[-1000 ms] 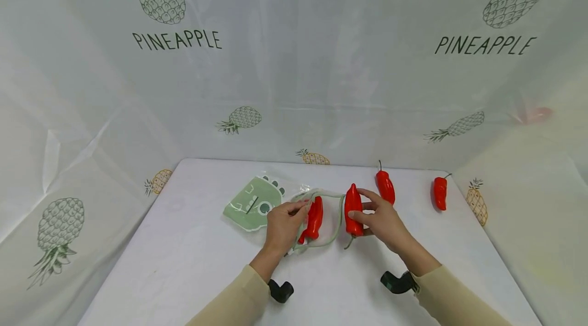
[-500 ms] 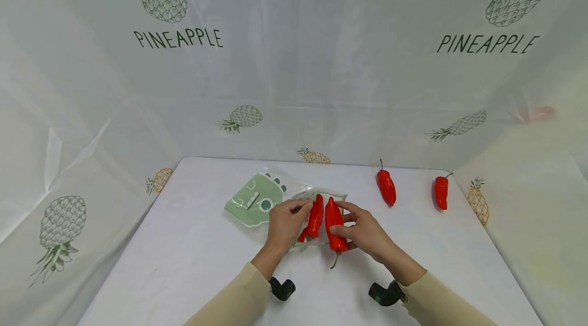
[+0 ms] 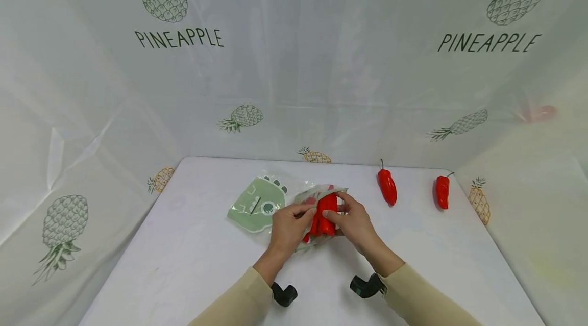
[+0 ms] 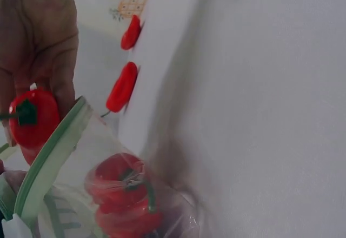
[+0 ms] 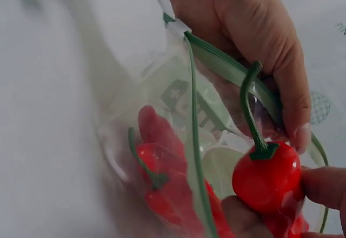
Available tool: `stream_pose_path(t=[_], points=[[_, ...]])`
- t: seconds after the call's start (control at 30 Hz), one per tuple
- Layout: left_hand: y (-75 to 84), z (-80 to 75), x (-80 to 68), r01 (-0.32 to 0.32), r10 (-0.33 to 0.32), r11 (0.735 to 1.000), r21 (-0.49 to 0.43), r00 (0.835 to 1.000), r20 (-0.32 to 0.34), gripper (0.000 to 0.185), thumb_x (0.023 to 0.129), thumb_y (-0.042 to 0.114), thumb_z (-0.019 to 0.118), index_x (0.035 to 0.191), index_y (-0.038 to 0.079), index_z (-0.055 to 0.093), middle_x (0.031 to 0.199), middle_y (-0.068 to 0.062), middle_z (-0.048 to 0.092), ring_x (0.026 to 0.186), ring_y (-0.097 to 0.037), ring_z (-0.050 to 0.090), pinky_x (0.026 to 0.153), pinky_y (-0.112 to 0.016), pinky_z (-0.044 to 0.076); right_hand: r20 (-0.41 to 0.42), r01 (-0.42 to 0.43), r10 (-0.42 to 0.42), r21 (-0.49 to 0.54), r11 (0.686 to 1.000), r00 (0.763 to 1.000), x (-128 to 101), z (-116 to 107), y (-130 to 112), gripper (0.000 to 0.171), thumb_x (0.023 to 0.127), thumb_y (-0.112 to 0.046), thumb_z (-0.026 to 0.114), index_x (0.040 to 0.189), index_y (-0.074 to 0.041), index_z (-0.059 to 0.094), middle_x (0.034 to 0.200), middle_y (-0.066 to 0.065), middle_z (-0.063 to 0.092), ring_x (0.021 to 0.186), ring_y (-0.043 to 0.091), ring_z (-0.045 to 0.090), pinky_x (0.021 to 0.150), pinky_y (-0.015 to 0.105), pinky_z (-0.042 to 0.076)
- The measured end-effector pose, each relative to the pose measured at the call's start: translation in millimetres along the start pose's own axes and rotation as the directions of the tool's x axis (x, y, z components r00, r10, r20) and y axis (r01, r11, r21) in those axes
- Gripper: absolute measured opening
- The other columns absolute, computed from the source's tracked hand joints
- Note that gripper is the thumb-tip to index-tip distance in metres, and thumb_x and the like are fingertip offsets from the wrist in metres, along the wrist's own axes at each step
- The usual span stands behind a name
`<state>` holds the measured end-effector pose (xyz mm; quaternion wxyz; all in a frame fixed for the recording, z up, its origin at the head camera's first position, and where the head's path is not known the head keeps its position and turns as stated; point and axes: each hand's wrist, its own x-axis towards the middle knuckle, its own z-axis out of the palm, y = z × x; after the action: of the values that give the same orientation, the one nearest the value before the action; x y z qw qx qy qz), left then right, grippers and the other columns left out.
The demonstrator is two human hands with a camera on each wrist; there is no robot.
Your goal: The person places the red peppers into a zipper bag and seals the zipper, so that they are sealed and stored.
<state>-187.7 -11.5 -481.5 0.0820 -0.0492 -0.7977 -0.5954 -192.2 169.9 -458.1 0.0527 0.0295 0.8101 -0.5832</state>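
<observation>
My left hand (image 3: 294,219) pinches the near rim of a clear zip bag (image 3: 317,197) with a green zip strip (image 5: 193,140), holding its mouth apart. My right hand (image 3: 345,216) grips a red pepper (image 3: 327,209) by its stem end (image 5: 266,176) right at the bag's mouth. A second red pepper (image 5: 162,181) lies inside the bag and shows through the plastic (image 4: 121,194). The bag's far part with a green print (image 3: 257,203) lies flat on the white table (image 3: 193,265).
Two more red peppers lie on the table to the right, one (image 3: 387,186) nearer the bag and one (image 3: 442,192) near the right edge. A pineapple-print sheet (image 3: 294,60) walls in the table on three sides.
My right hand has carried the red pepper leftward from beside the bag to its mouth. The left hand stays at the rim.
</observation>
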Motion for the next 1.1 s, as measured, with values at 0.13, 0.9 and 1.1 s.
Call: stream_pose_path(t=[0.13,0.9,1.1], points=[[-1.4,1.9,-3.3,-0.009,0.009,1.0,0.006,1.0,0.018,0.015,0.098,0.026,0.077,0.108,0.017,0.085,0.103,0.0,0.081,0.09,-0.011,0.07,0.074,-0.02,0.061,-0.07,0.02,-0.022,-0.018,1.0,0.997,6.5,6.0,4.1,0.073,0.097,-0.019,0.077,0.16,-0.007,0.041,0.13,0.028,0.06,0.094,0.032,0.072,0.067,0.041,0.066],[4.2,-0.5,7.3,-0.041,0.03,0.99,-0.134,0.996,-0.087,0.012,0.092,0.014,0.082,0.102,0.01,0.086,0.099,-0.007,0.082,0.085,-0.01,0.072,0.071,-0.019,0.059,0.026,0.124,-0.122,-0.101,0.987,0.992,0.6,40.1,19.1,0.065,0.092,-0.008,0.075,0.153,-0.008,0.053,0.134,0.019,0.068,0.109,0.03,0.074,0.081,0.039,0.064],[1.7,-4.7,11.8,-0.016,0.004,0.992,-0.127,0.995,-0.097,0.011,0.093,0.017,0.081,0.101,0.012,0.086,0.097,-0.004,0.082,0.083,-0.01,0.071,0.07,-0.021,0.059,0.009,0.132,-0.132,-0.133,0.982,0.991,0.2,39.3,25.2,0.061,0.093,-0.011,0.077,0.15,-0.004,0.056,0.13,0.019,0.07,0.108,0.031,0.074,0.081,0.041,0.065]])
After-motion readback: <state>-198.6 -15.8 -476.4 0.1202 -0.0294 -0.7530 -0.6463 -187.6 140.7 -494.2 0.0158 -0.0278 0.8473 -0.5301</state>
